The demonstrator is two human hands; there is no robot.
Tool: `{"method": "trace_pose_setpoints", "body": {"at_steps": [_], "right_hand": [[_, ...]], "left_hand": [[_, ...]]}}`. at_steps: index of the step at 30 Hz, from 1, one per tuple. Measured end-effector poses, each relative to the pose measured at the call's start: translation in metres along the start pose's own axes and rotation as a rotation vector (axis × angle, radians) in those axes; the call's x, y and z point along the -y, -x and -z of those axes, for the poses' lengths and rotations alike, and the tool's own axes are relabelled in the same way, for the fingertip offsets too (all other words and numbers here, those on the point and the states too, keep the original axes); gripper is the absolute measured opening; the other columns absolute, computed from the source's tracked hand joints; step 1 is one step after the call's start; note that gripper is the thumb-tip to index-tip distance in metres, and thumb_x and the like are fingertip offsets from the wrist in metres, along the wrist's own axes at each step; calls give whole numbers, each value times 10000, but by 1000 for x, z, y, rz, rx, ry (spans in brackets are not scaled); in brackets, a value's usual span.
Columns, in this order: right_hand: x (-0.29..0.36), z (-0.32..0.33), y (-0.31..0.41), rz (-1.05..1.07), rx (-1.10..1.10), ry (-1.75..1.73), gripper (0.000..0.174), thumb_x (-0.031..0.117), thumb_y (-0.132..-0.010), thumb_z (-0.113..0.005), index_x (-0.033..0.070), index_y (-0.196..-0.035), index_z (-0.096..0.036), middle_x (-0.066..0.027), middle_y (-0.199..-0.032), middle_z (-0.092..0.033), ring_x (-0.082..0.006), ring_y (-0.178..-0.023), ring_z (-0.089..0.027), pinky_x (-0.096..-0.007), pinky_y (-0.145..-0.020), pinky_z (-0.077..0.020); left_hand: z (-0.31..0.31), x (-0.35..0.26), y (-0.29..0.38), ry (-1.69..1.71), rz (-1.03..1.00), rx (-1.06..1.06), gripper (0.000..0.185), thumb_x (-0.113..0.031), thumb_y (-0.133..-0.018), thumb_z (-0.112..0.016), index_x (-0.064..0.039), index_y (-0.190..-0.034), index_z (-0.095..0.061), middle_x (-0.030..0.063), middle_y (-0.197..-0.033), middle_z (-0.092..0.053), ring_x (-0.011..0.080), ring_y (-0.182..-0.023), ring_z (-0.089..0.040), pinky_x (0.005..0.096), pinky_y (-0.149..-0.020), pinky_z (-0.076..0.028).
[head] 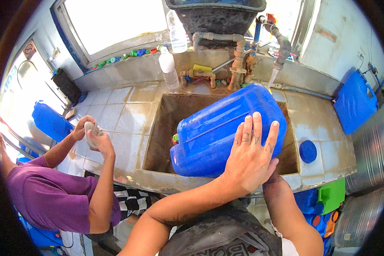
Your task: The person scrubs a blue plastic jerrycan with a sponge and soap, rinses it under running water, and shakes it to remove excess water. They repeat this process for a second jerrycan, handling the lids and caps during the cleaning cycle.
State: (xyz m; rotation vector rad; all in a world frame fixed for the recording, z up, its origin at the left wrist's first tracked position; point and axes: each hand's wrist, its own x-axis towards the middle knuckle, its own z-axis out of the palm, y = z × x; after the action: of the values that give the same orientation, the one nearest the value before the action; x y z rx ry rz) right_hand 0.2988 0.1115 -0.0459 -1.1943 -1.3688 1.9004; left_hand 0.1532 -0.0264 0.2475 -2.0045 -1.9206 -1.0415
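A large blue plastic jerrycan (211, 134) lies tilted on its side across the rectangular sink basin (161, 128). My left hand (251, 153) rests flat on its upper face near the right end, fingers spread. My right forearm (276, 192) reaches up under the left wrist; the right hand itself is hidden behind the left hand and the jerrycan. From the rusty tap (279, 64), water (273, 78) runs down behind the jerrycan's far right corner. A round blue cap (308, 151) lies on the tiled counter to the right.
On the left, a co-worker in a purple shirt (57, 204) holds a greyish cloth-like item (91, 136). Plastic bottles (170, 68), pipes (238, 60) and a black tub (217, 22) stand behind the sink. Another blue jerrycan (355, 99) is at right, beside metal drums (368, 153).
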Motion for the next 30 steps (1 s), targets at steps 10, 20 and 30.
{"method": "trace_pose_setpoints", "body": {"at_steps": [10,20,30], "right_hand": [[139,21,-9,-4,97,-616,295,296,-1014,-515,68,-1175,-613,-107,-1000,-685,-220,-840,-671,-381,-740,-574],[445,214,63,502,-36,83,431,471,-1028,-458,77,-1092,-620,-70,-967,-642,-140,-667,-587,-297,-553,-535],[516,242,110,678,339,645,472,158,-806,-715,62,-1266,-680,-36,-916,-709,-80,-751,-658,-209,-689,-540]], "left_hand": [[16,-1,-21,53,190,-299,799,-303,-783,-839,-43,-1458,-501,205,-1389,-591,308,-1301,-553,428,-1098,-421],[-101,22,23,1680,928,-335,174,-309,-992,-596,-155,-1054,-650,26,-1100,-681,200,-1000,-655,413,-882,-548],[-330,-87,-9,598,-37,809,487,-269,-853,-673,-41,-1281,-629,237,-1247,-641,408,-1091,-641,491,-946,-518]]}}
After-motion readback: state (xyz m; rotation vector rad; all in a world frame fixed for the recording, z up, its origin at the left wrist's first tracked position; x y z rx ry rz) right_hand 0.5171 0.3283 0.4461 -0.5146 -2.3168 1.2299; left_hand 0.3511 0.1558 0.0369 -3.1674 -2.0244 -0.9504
